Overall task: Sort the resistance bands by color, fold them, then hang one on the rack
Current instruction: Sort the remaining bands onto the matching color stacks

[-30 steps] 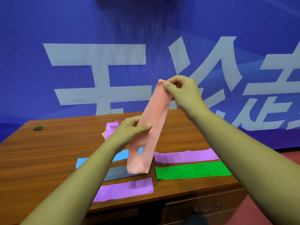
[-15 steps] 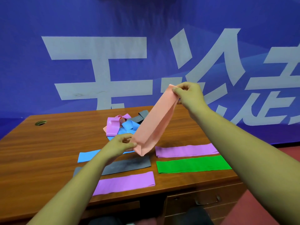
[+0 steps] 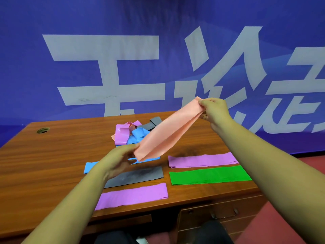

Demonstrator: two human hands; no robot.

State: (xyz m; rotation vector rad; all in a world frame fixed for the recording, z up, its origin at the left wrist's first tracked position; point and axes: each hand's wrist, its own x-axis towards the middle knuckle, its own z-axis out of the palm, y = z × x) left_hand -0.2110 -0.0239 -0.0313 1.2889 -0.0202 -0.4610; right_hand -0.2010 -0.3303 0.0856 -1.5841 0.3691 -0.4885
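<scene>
peach band (image 3: 167, 132) swung from upright to slanted | left hand (image 3: 121, 159) pinches low end, right hand (image 3: 215, 111) high end | likely flattening for desk (image 3: 52, 155)

A single wide-angle view from the person's head, facing forward and tilted down across a reddish-brown wooden desk (image 3: 52, 155) toward a blue fabric banner with large white characters (image 3: 158, 18), which fills the upper half. It sits close: both forearms enter from the bottom edge, the left hand (image 3: 119, 161) and right hand (image 3: 216, 111) hold a peach-pink flat rubber band (image 3: 168, 132) at mid-frame, and the desk's wooden drawer front with a metal handle (image 3: 223, 213) shows low down
</scene>
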